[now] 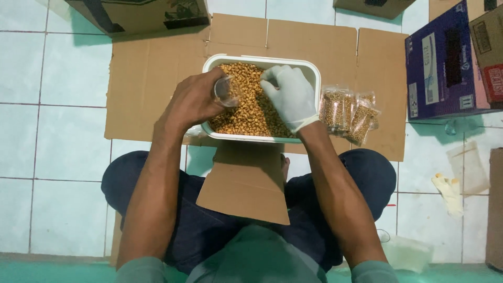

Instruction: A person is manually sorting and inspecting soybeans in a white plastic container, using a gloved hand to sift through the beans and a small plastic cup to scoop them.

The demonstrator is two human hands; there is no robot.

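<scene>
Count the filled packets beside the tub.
3 can be told apart, though overlap may hide more: left packet, middle packet, right packet, all just right of the tub.

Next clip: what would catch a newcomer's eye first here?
A white tub heaped with golden-brown nuts sits at centre on flattened cardboard. Over it, the bare left hand holds a small clear cup, and the white-gloved right hand rests on the nuts. Small filled clear packets lie right of the tub.
</scene>
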